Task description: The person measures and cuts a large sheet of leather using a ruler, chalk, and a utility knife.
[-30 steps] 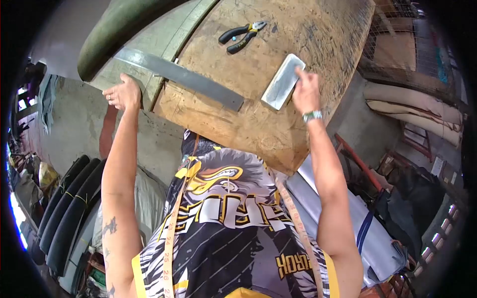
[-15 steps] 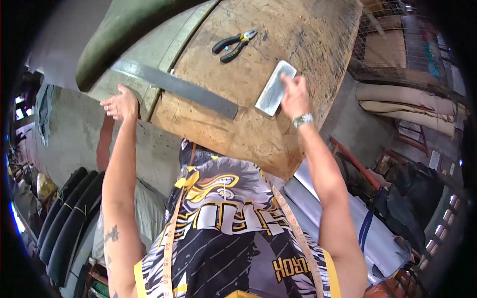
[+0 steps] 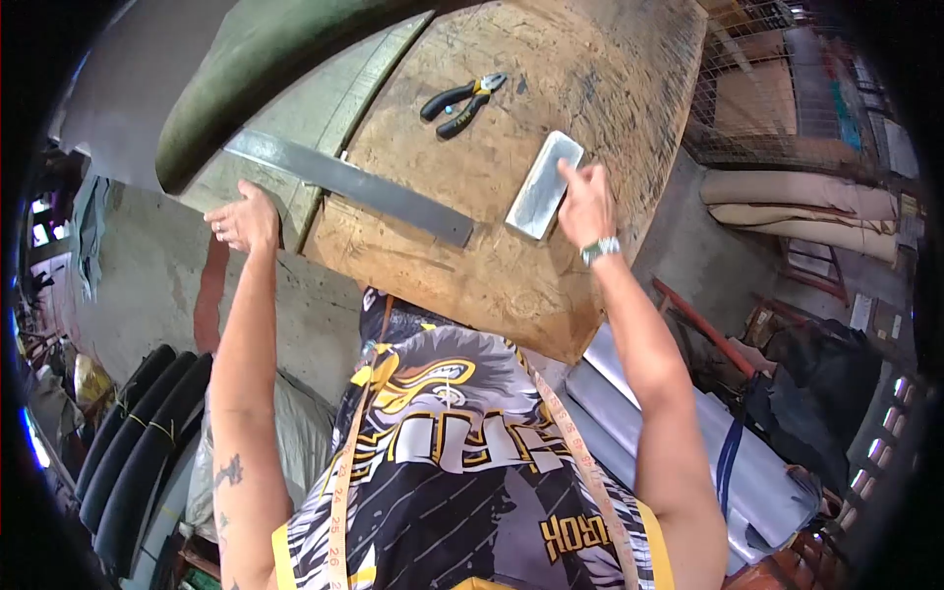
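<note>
My left hand (image 3: 246,218) is at the table's near left edge, fingers spread, holding nothing. Just beyond it, a flat steel ruler-like bar (image 3: 369,190) lies across the seam of the tabletop. My right hand (image 3: 590,204) is at the right side of a flat grey rectangular block (image 3: 541,192) with a pale rim. Its index finger reaches over the block's top, seemingly touching it; the other fingers are bent and partly hidden. Combination pliers (image 3: 464,103) with black and yellow handles lie farther back on the wood.
A rolled dark green sheet (image 3: 221,93) overhangs the left part of the worn wooden table (image 3: 501,285). Black rolls (image 3: 147,423) stand lower left. Silvery rolls (image 3: 688,442) lie lower right, and beige rolls (image 3: 801,211) sit by a wire cage (image 3: 752,88). A measuring tape (image 3: 580,442) hangs around my neck.
The view has shifted slightly, so the table items appear a little lower. My right index finger has slid a little toward me relative to the block. My left hand stays by the edge.
</note>
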{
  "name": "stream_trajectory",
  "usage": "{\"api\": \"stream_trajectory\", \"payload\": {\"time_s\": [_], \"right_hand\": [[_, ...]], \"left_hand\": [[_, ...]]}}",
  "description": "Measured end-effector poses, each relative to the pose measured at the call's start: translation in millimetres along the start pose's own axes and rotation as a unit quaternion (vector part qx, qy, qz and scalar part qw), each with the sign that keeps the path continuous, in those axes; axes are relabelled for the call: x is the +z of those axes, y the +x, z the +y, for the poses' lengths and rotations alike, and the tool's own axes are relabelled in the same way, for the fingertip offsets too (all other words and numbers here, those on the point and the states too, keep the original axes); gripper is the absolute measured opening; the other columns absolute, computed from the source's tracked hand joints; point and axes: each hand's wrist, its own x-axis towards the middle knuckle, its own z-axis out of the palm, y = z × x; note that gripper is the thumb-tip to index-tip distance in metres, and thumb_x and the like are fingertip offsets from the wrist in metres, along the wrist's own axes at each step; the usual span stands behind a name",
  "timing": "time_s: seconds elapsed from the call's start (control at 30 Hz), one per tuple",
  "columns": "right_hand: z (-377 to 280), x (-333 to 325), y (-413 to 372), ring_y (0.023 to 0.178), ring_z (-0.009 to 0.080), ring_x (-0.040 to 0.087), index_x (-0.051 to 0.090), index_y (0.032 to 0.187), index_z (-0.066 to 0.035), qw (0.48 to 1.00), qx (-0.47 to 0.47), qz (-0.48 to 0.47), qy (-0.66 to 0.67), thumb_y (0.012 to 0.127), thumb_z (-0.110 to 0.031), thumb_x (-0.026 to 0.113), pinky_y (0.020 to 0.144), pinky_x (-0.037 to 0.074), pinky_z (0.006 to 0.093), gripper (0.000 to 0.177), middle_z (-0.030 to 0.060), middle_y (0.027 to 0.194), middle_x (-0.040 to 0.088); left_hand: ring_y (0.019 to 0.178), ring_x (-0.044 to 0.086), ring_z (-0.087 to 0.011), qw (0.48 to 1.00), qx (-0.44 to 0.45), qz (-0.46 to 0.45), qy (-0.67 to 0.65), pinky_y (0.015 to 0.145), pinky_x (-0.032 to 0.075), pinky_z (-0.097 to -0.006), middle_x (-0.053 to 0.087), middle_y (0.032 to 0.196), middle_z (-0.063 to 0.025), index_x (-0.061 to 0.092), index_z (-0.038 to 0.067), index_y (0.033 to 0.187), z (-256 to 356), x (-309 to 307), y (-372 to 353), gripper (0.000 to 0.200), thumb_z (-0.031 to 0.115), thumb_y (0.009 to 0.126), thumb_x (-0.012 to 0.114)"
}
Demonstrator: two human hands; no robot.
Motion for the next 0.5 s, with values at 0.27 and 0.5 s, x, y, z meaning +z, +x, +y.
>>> {"api": "stream_trajectory", "payload": {"time_s": [0.27, 0.5], "right_hand": [[-2.0, -8.6, -12.3, 0.096, 0.0394, 0.061, 0.071, 0.120, -0.019, 1.000, 0.018, -0.016, -0.015, 0.078, 0.001, 0.065, 0.078, 0.051, 0.0495, 0.047, 0.0180, 0.103, 0.056], [49.4, -19.0, 54.4, 0.083, 0.0372, 0.067, 0.065, 0.113, -0.015, 0.995, 0.032, -0.044, -0.082, 0.090, -0.016, 0.063, 0.066, 0.053, 0.0484, 0.024, 0.0176, 0.091, 0.065]], "left_hand": [[0.143, 0.035, -0.0510, 1.000, 0.002, -0.006, -0.003, 0.116, 0.035, -0.0545, 0.032, 0.153, -0.0396, 0.012, -0.019, 0.153, 2.9, -6.5, -4.2, 0.104, 0.061, 0.096, 0.049], [0.142, 0.038, -0.0504, 1.000, 0.000, 0.004, -0.009, 0.114, 0.037, -0.0558, 0.035, 0.151, -0.0383, 0.013, -0.018, 0.153, 0.8, 3.2, -0.3, 0.108, 0.064, 0.094, 0.051]]}}
